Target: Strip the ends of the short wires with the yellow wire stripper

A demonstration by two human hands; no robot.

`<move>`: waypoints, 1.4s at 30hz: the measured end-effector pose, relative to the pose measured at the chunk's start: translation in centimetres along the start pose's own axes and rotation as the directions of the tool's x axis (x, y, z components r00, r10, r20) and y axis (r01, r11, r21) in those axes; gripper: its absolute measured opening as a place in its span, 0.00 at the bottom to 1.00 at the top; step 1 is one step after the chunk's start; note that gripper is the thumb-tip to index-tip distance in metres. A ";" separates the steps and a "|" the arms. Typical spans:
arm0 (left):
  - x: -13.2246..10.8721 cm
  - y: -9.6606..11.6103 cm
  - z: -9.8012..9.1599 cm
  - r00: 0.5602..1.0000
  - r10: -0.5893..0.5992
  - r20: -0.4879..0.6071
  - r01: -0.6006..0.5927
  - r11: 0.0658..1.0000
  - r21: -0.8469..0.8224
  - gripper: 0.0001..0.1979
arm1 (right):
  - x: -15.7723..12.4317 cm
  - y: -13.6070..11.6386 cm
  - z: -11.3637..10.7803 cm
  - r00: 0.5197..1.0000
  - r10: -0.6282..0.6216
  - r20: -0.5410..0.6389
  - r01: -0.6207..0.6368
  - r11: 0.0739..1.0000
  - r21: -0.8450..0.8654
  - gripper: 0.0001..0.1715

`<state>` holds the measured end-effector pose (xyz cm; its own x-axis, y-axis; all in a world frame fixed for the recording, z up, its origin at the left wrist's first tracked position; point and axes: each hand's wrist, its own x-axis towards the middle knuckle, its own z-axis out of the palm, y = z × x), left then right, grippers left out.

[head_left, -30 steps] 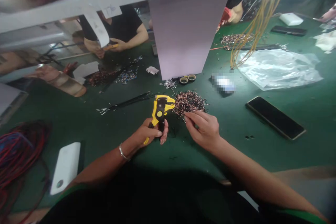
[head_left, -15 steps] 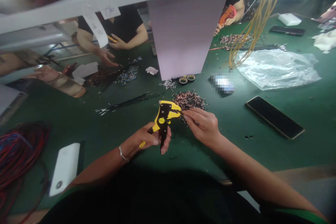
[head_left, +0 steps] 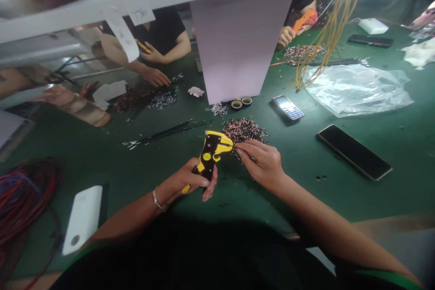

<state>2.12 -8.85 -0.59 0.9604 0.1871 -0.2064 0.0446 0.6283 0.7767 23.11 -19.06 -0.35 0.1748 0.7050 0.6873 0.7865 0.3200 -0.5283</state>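
My left hand (head_left: 199, 176) is wrapped round the handles of a yellow and black wire stripper (head_left: 211, 152), its jaws pointing right. At the jaw tip, my right hand (head_left: 261, 161) pinches a short wire (head_left: 234, 146), mostly hidden by the fingertips. Just behind both hands lies a heap of short cut wires (head_left: 245, 129) with copper-coloured ends and dark insulation. A bundle of thin black wires (head_left: 166, 131) with pale ends stretches across the table to the left of the stripper.
Two rolls of tape (head_left: 241, 103) lie by the panel foot (head_left: 238, 95). To the right are a keypad phone (head_left: 288, 108), a black smartphone (head_left: 353, 152) and a plastic bag (head_left: 360, 88). At left are a white device (head_left: 82, 219) and coiled red wire (head_left: 27, 195). Co-workers' hands (head_left: 154, 74) work beyond.
The stripper's handles have come closer together in my left hand, and its jaws look closed. My right hand stays at the jaw tip. Across the table, a co-worker's hand has moved onto the wires.
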 end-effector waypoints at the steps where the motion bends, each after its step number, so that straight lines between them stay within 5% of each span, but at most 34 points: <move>1: 0.0 0.0 0.0 1.000 0.005 -0.007 -0.005 1.000 0.004 0.13 | 0.0 0.0 0.0 1.000 0.005 0.006 -0.005 1.000 0.001 0.13; 16: -0.8 -0.3 0.7 0.993 0.032 -0.112 -0.030 0.999 0.027 0.08 | 0.1 -0.2 0.1 1.000 -0.008 0.009 0.007 1.000 0.024 0.12; 27: -0.2 0.7 -0.4 0.996 0.083 0.031 -0.082 0.997 -0.007 0.15 | -0.3 0.5 0.4 1.000 0.010 -0.005 -0.010 0.999 -0.030 0.12; 35: 0.2 1.3 -1.4 0.928 0.298 -0.224 -0.276 0.953 0.124 0.16 | -0.6 0.2 0.6 0.990 -0.092 0.111 0.098 0.994 -0.051 0.13; 42: 0.7 0.2 -1.4 0.878 0.327 -0.349 -0.278 0.943 0.185 0.18 | -1.6 -0.6 1.6 0.944 -0.205 0.259 0.221 0.975 -0.035 0.14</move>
<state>2.45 -7.52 -1.38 0.7622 0.6332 -0.1346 -0.1738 0.4004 0.8997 21.45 -19.34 -1.94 -0.1498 0.7637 0.6279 0.8260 0.4457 -0.3451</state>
